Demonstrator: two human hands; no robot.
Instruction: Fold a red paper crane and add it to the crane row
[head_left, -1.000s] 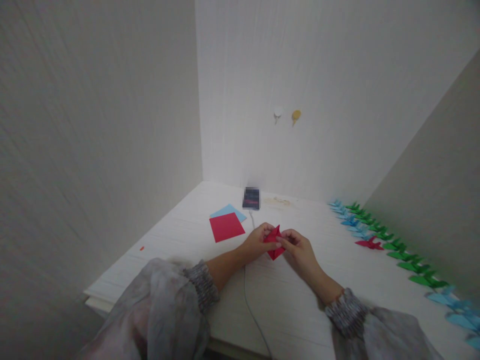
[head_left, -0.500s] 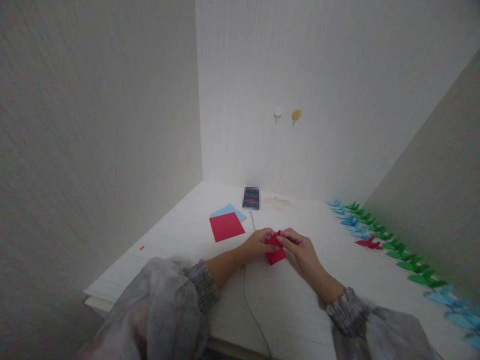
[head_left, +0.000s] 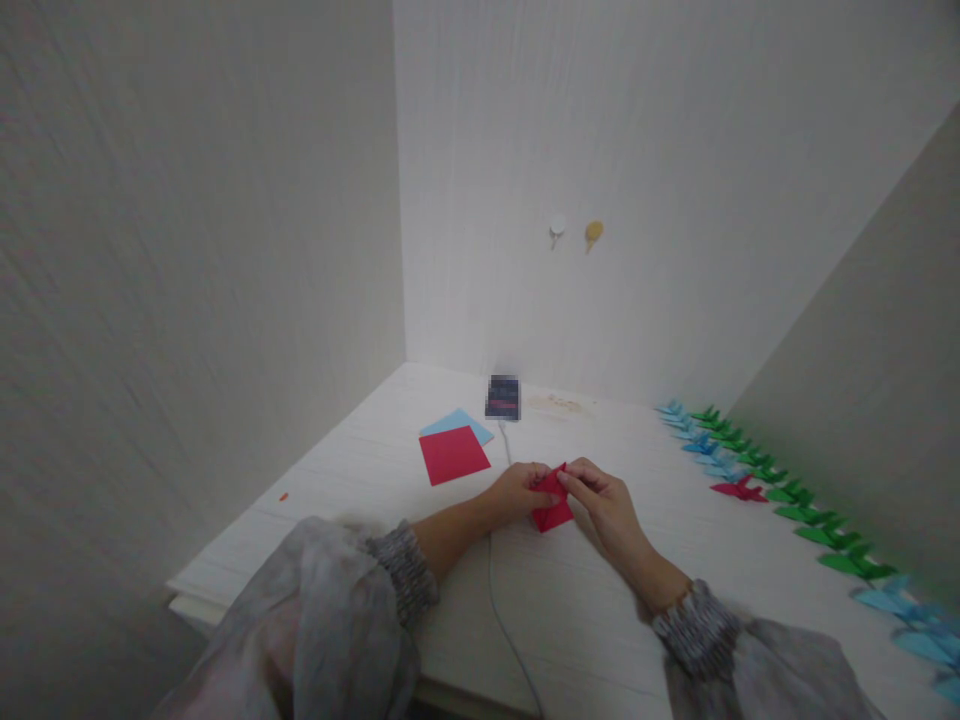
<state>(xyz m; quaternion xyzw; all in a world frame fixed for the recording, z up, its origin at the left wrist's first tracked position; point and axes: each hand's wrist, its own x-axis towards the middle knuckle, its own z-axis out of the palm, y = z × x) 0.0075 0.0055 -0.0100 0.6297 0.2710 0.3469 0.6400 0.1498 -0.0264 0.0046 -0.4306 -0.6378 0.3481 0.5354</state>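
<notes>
Cable [head_left: 491,570] passes under left hand [head_left: 517,490], which with right hand [head_left: 607,500] pinches folded red paper [head_left: 553,512]; red sheet [head_left: 454,455] lies beyond

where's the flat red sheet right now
In the head view the flat red sheet lies on the table, left of centre, atop a light blue sheet, just beyond the left hand that pinches the folded red paper, left of the phone.

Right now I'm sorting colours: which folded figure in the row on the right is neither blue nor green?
The single red figure, partway along the row; the rest are blue or green.
</notes>
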